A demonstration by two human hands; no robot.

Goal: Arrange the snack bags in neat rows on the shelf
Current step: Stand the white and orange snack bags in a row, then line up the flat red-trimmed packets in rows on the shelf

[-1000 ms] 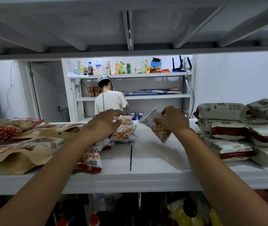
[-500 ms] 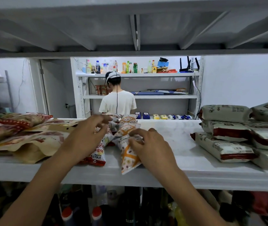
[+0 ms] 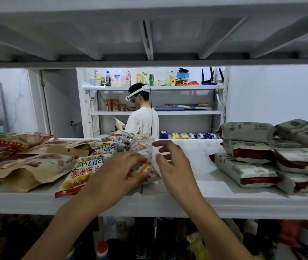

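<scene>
On the white shelf (image 3: 196, 201) a row of small white-and-orange snack bags (image 3: 142, 147) runs from the front toward the back. My left hand (image 3: 115, 175) rests on the nearest bag (image 3: 149, 172) of that row, fingers curled over it. My right hand (image 3: 173, 166) hovers just right of the row, fingers spread and holding nothing. Left of this row lies a second row of yellow-and-red "Life" snack bags (image 3: 85, 171), the front one reaching the shelf edge.
Brown paper pouches (image 3: 29, 166) pile up at the left. Stacked white-and-red bags (image 3: 252, 166) fill the right side. Bare shelf lies between my right hand and that stack. Bottles (image 3: 102, 248) stand on the level below. A person (image 3: 141, 119) works at a far shelf.
My right hand has let go of the snack bag it laid at the front of the row and lifted off to the right. My left hand moved onto that bag.
</scene>
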